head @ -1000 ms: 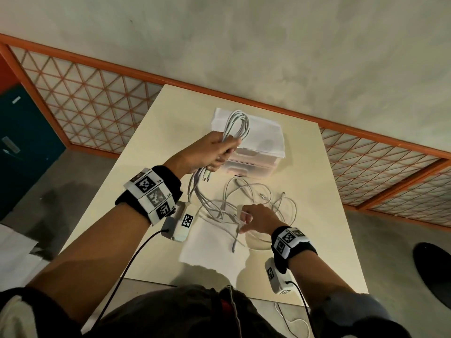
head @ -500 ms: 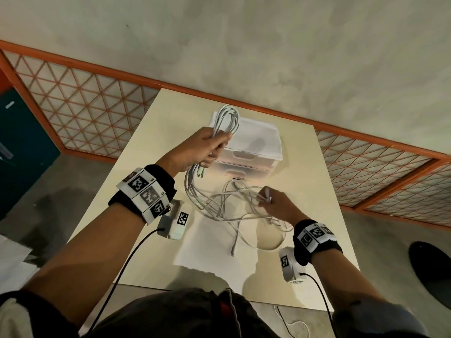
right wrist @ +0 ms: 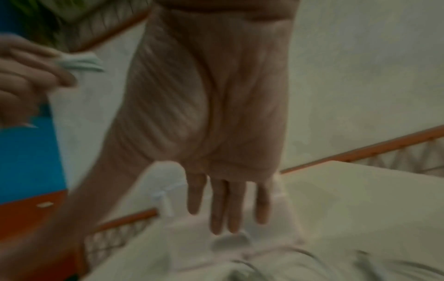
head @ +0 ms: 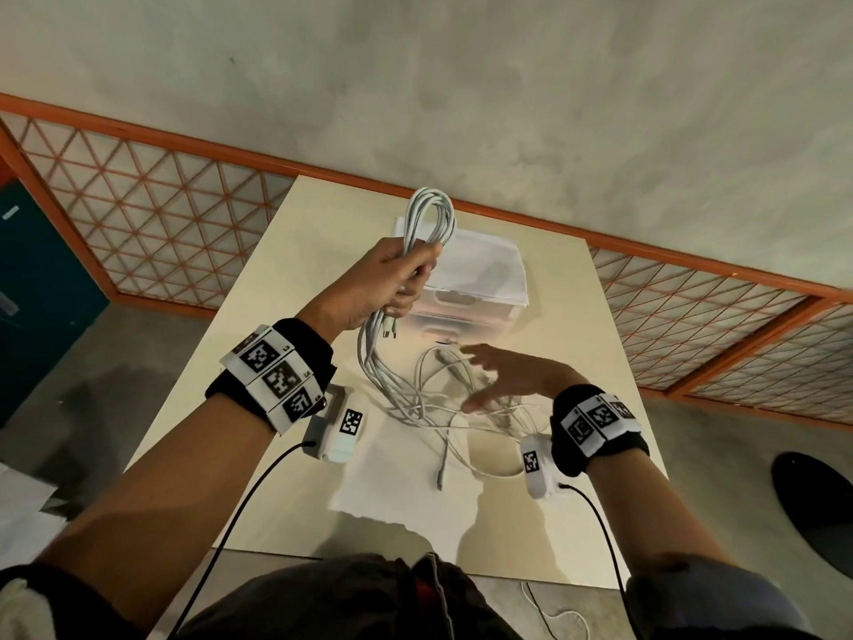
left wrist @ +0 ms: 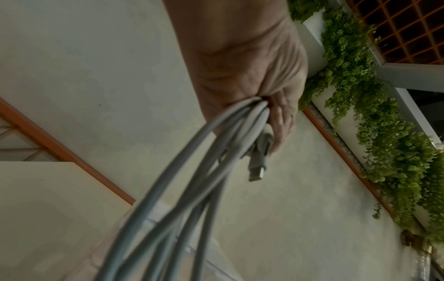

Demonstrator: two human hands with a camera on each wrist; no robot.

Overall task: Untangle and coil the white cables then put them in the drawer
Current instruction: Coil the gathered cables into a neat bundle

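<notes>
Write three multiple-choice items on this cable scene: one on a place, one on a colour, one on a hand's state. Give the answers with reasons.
1. Where is the drawer unit?
A. table's far end
B. on the floor
C. in the person's lap

2. What colour is the coiled bundle?
A. black
B. white
C. red

3. How is the right hand?
A. pinching a plug
B. fist on the drawer
C. open, fingers straight

Answers: 1 A, it stands beyond the loose cables; 2 B, white loops rise from the left hand; 3 C, the right wrist view shows straight, empty fingers.

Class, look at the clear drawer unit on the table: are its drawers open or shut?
Shut. Both fronts of the drawer unit sit flush, neither pulled out, in the head view. The left hand grips a cable bundle before it.
</notes>
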